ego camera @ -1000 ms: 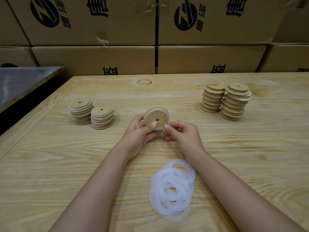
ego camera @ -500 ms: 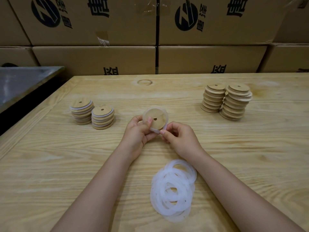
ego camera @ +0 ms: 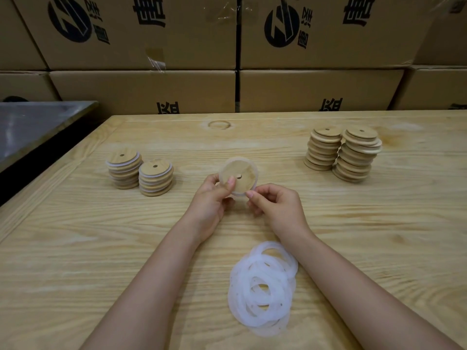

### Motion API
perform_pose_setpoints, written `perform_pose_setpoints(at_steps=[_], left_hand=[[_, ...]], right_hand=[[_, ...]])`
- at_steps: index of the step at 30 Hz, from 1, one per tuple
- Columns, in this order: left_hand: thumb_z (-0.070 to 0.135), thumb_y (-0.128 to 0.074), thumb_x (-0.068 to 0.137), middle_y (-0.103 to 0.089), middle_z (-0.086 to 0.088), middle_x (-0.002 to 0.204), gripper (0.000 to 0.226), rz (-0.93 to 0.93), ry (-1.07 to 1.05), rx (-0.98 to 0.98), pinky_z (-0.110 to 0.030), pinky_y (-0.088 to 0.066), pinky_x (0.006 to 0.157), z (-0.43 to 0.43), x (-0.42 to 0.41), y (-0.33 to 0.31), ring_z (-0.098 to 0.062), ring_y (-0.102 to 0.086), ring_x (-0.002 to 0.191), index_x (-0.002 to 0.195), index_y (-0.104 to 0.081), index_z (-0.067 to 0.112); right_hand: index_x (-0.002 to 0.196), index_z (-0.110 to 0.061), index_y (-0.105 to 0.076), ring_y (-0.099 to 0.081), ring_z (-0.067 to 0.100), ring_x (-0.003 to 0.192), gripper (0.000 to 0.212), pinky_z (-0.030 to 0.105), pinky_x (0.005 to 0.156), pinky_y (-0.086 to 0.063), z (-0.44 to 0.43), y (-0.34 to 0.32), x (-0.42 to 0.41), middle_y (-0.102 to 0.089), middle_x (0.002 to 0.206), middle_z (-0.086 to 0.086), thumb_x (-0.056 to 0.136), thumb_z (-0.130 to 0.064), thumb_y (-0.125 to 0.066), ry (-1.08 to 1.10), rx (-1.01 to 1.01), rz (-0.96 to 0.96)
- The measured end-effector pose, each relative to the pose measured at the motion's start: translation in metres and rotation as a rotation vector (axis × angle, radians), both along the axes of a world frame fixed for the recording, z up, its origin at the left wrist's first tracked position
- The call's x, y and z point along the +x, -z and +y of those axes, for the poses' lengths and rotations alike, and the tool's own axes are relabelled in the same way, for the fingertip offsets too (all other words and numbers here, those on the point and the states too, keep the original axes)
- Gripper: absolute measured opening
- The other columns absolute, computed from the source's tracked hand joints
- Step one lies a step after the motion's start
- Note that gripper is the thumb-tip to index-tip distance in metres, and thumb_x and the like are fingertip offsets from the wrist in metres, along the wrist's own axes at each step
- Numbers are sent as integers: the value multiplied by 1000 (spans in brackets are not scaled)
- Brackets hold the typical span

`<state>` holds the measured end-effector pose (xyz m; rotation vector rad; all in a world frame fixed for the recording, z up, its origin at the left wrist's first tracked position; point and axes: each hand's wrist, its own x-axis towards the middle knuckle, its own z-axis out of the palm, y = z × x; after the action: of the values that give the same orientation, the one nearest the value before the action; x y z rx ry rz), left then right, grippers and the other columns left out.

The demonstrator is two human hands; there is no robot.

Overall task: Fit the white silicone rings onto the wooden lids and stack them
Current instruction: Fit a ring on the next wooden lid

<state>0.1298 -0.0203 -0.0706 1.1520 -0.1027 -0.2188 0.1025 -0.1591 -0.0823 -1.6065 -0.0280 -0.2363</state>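
A round wooden lid with a small centre hole is held upright above the table's middle, a white silicone ring stretched around its rim. My left hand grips the lid's left edge, thumb on its face. My right hand pinches the ring at the lid's lower right edge. A loose heap of white silicone rings lies on the table between my forearms. Two stacks of ringed lids stand at the left. Two stacks of bare wooden lids stand at the right.
The wooden table stretches wide around the work. Cardboard boxes are stacked like a wall behind its far edge. A dark metal surface sits beyond the left edge, lower than the tabletop.
The lid has shifted slightly left and tilted. The ring now sits wider around its rim, and my right fingers have slid down to the lower right edge.
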Motion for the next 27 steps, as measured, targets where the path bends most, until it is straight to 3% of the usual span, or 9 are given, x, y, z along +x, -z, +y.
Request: perform_pose_setpoints(at_steps=[2, 6, 11, 16, 21, 27], left_hand=[[12, -50, 92, -63, -13, 97, 22, -16, -2, 9, -27, -39, 71, -1, -1, 1, -22, -56, 88, 112, -41, 7], [10, -58, 83, -65, -15, 94, 25, -70, -2, 2, -35, -45, 85, 0, -1, 3, -29, -59, 90, 103, -43, 11], [11, -65, 78, -68, -13, 87, 38, -93, 33, -22, -29, -57, 74, 4, -1, 2, -22, -68, 76, 113, -50, 12], [19, -63, 87, -69, -5, 81, 11, -92, -146, 146, -34, -58, 69, 3, 4, 5, -21, -68, 75, 95, -63, 11], [19, -58, 92, -66, -6, 74, 14, -62, -189, 117, -31, -59, 64, 3, 5, 7, -18, -66, 67, 89, -63, 6], [22, -54, 93, -65, -13, 90, 19, -71, -139, 109, -27, -57, 63, 2, 5, 6, -16, -68, 71, 99, -58, 5]], right_hand=[[71, -15, -69, -60, 3, 57, 11, 16, 60, -48, 1, 0, 0, -68, 63, -1, 80, -12, -74, -9, 36, 10], [67, -11, -70, -56, 2, 57, 14, 17, 62, -47, 3, -1, -2, -68, 64, 1, 80, -15, -74, -7, 4, 32], [70, -15, -65, -53, 7, 59, 15, 23, 63, -46, 3, 0, -2, -62, 65, 1, 83, -16, -72, 1, -83, 50], [79, -14, -64, -52, 11, 65, 8, 32, 67, -46, 4, -1, -2, -60, 70, 1, 86, -15, -67, -38, -155, 63], [76, -16, -64, -53, 18, 71, 11, 41, 73, -48, 2, -6, -1, -61, 75, 7, 88, -15, -65, -73, -190, 96], [79, -6, -68, -50, 15, 62, 11, 24, 62, -44, 1, -7, -2, -58, 67, 8, 87, -14, -67, -80, -79, 90]])
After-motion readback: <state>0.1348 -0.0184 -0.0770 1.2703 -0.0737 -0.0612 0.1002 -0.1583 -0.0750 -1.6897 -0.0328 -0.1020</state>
